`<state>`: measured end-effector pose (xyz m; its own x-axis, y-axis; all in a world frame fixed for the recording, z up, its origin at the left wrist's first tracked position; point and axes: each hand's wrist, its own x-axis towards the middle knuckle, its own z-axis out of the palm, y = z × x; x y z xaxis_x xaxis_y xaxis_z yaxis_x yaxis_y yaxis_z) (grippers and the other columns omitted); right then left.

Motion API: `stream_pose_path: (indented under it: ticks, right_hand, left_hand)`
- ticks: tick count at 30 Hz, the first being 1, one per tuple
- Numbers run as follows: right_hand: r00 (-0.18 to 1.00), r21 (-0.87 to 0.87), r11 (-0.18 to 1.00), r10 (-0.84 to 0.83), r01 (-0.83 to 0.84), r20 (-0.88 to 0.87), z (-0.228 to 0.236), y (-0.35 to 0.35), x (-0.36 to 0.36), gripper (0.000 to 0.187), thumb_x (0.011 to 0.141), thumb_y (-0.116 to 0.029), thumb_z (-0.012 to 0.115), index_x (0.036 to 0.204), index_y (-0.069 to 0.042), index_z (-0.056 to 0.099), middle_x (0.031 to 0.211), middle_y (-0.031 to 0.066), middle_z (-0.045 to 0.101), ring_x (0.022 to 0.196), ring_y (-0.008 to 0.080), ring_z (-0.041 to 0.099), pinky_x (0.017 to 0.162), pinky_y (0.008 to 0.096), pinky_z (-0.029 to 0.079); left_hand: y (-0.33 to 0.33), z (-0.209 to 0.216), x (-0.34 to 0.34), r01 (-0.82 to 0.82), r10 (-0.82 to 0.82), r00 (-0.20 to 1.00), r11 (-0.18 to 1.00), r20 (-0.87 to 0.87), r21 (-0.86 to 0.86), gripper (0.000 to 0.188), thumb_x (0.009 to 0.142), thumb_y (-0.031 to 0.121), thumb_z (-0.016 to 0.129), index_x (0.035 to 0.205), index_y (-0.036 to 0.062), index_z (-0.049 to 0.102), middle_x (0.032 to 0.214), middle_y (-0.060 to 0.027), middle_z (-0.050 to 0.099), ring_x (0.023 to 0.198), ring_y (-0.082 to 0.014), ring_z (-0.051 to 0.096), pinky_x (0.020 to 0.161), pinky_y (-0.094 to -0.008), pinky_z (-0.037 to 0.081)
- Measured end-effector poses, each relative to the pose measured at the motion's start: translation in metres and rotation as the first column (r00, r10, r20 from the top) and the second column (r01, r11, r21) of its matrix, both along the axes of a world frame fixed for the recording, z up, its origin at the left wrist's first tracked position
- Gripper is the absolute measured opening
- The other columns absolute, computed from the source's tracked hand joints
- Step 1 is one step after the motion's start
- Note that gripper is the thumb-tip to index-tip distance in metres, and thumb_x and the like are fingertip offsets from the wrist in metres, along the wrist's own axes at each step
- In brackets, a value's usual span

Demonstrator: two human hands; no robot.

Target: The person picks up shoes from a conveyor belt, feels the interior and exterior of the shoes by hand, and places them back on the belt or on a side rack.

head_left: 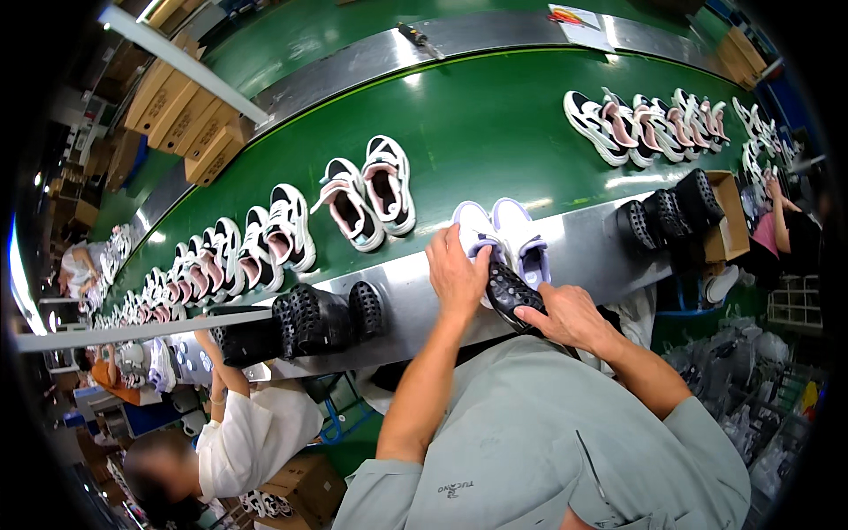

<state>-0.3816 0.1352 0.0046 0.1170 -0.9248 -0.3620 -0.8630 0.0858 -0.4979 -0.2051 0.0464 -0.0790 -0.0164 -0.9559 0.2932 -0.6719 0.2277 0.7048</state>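
Note:
Right in front of me, a pair of white-and-lavender shoes sits at the edge of the metal ledge, toes pointing away. My left hand (458,272) is closed on the left shoe (475,223), its thumb by the shoe's opening. A black, dimpled, foot-shaped shoe insert (510,293) slants across that shoe's opening; its front end is partly hidden there. My right hand (574,316) grips the insert's near end, thumb on top. Beside it stands the right shoe (521,231), which my hands are not holding; lavender lining shows inside.
Beyond the metal ledge (415,296) runs a green conveyor belt (495,115) with rows of black-and-white shoes (389,185). More black dimpled inserts (327,318) stand left and right on the ledge. A co-worker (256,433) works at my left. A screwdriver (419,40) lies on the far rail.

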Motion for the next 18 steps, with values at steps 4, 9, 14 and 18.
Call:
stream_pose_path:
  ticks: [4, 9, 14, 18]
  right_hand:
    - [0.997, -0.021, 0.999, 0.044, -0.045, -0.059, -0.019, -0.018, -0.008, 0.047, 0.093, -0.040, 0.065, 0.085, 0.006, 0.066, 0.072, 0.0266, 0.067, 0.074, 0.0443, 0.068, 0.067, 0.0523, 0.053]
    - [0.973, -0.191, 0.972, 0.100, -0.140, -0.207, -0.080, -0.038, 0.023, 0.030, 0.092, -0.027, 0.065, 0.092, 0.003, 0.064, 0.079, 0.0187, 0.069, 0.073, 0.0338, 0.072, 0.063, 0.0457, 0.056]
    - [0.971, -0.297, 0.948, 0.042, -0.114, -0.237, -0.110, -0.027, 0.036, 0.030, 0.089, -0.017, 0.065, 0.106, 0.008, 0.058, 0.080, 0.0196, 0.069, 0.073, 0.0324, 0.071, 0.060, 0.0421, 0.056]
    - [0.973, -0.271, 0.949, 0.107, -0.162, -0.206, -0.093, -0.013, 0.035, 0.034, 0.092, -0.022, 0.063, 0.112, 0.005, 0.055, 0.085, 0.0203, 0.068, 0.079, 0.0337, 0.070, 0.065, 0.0430, 0.057]
  left_hand:
    - [-0.032, -0.049, 0.006, 0.348, -0.341, 0.935, 0.935, 0.092, -0.064, 0.025, 0.084, 0.017, 0.075, 0.091, -0.0054, 0.068, 0.104, -0.0238, 0.064, 0.100, -0.0427, 0.060, 0.090, -0.0499, 0.047]
    - [-0.028, -0.048, 0.010, 0.407, -0.362, 0.913, 0.848, -0.191, 0.340, 0.028, 0.089, 0.021, 0.069, 0.098, -0.0048, 0.072, 0.084, -0.0257, 0.068, 0.077, -0.0409, 0.067, 0.073, -0.0455, 0.053]
    - [-0.023, -0.023, 0.005, 0.351, -0.349, 0.933, 0.833, -0.087, 0.428, 0.026, 0.088, 0.020, 0.070, 0.091, -0.0059, 0.073, 0.086, -0.0259, 0.071, 0.079, -0.0374, 0.071, 0.072, -0.0430, 0.053]
    - [-0.027, -0.031, 0.012, 0.364, -0.375, 0.923, 0.787, -0.082, 0.498, 0.025, 0.086, 0.020, 0.070, 0.097, -0.0028, 0.075, 0.083, -0.0240, 0.071, 0.079, -0.0365, 0.071, 0.072, -0.0421, 0.054]
